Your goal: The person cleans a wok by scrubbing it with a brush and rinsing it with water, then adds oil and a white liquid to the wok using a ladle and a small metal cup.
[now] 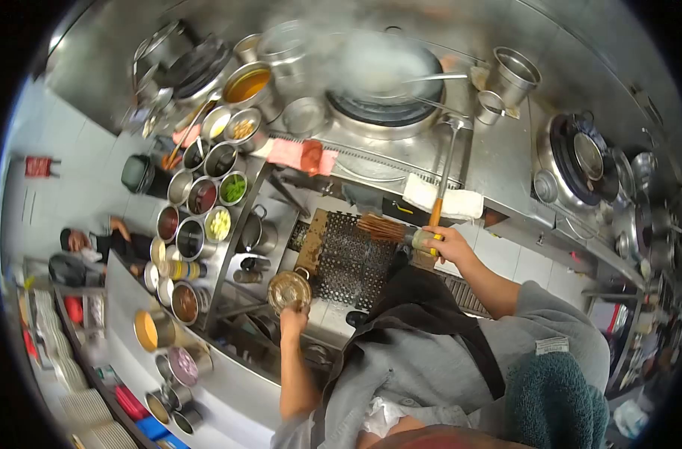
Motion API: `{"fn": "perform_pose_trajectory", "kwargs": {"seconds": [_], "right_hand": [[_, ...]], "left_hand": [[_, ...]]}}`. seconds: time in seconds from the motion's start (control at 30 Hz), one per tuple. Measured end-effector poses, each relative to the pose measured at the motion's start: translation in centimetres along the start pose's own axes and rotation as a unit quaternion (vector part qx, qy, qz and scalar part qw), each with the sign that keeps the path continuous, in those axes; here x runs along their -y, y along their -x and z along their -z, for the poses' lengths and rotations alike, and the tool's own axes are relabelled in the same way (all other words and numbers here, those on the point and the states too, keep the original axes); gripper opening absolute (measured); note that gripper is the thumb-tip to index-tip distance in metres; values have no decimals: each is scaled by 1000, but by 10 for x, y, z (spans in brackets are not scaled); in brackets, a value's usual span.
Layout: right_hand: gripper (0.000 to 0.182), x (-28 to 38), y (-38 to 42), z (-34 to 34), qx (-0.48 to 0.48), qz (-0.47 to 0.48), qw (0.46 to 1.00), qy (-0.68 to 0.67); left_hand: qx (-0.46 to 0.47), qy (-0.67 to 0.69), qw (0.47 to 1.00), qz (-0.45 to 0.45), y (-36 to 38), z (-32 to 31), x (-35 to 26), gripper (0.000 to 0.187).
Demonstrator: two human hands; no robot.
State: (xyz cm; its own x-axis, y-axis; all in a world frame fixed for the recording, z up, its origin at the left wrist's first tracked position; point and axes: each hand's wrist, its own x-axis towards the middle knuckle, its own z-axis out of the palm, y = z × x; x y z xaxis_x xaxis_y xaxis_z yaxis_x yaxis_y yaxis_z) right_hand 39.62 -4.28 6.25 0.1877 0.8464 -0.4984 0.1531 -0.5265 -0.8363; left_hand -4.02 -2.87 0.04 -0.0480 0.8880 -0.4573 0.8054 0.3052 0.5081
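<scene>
At lower centre, my left hand (294, 318) is closed on a round, brownish metal bowl or ladle (288, 290), beside the metal counter with pots. My right hand (447, 245) is closed around the bound end of a brown bristle brush (382, 227), whose bristles point left. The orange handle of a long ladle (436, 217) also passes at my right fingers; its metal shaft runs up across the stove edge. Steam rises from a large wok (386, 82) at the top.
Left of centre stand sauce and ingredient pots, including chopped greens (234, 188) and an orange liquid pot (247, 84). Another wok station (580, 157) is at right. A perforated black mat (352, 262) lies on the floor. A person (109, 243) is at far left.
</scene>
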Motion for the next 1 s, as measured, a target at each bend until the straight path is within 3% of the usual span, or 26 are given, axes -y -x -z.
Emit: {"fn": "perform_pose_trajectory", "kwargs": {"seconds": [0.1,0.17,0.23,0.3,0.37,0.43,0.5,0.57,0.63,0.67,0.73,0.77,0.83,0.93,1.0], "right_hand": [[43,-13,10,36,-51,21,992,-113],[44,-19,14,64,-83,11,986,-144],[44,-19,4,89,-116,2,977,-181],[44,-24,2,111,-174,1,961,-214],[43,-25,-1,131,-190,-10,953,-236],[42,-31,-5,144,-200,-12,940,-276],[42,-37,-7,153,-214,-12,936,-280],[42,-38,-5,159,-238,-34,934,-264],[43,-40,-1,155,-267,-27,920,-287],[43,-46,1,152,-297,-19,915,-273],[43,-39,8,146,-349,-7,904,-248],[43,-42,10,142,-364,11,895,-259],[42,-38,22,135,-381,-28,871,-309],[41,-47,24,127,-413,-11,838,-358],[41,-46,17,128,-444,4,823,-355]], "left_hand": [[27,20,996,-86,-76,-3,-67,40],[47,83,987,-128,-80,10,-175,37],[81,136,957,-244,-91,12,-263,37],[101,84,939,-318,-105,16,-349,36],[132,121,909,-376,-114,7,-434,33],[214,171,894,-355,-120,-8,-524,36],[369,357,819,-258,-140,-53,-600,38],[446,398,791,-132,-190,-126,-659,45],[389,470,790,59,-232,-195,-700,49],[393,471,787,61,-235,-213,-710,49],[245,644,712,131,-245,-238,-728,48],[247,645,711,132,-258,-246,-736,48],[251,768,579,110,-282,-260,-739,35],[272,738,603,133,-278,-229,-733,24],[344,719,602,52,-258,-185,-702,20]]}}
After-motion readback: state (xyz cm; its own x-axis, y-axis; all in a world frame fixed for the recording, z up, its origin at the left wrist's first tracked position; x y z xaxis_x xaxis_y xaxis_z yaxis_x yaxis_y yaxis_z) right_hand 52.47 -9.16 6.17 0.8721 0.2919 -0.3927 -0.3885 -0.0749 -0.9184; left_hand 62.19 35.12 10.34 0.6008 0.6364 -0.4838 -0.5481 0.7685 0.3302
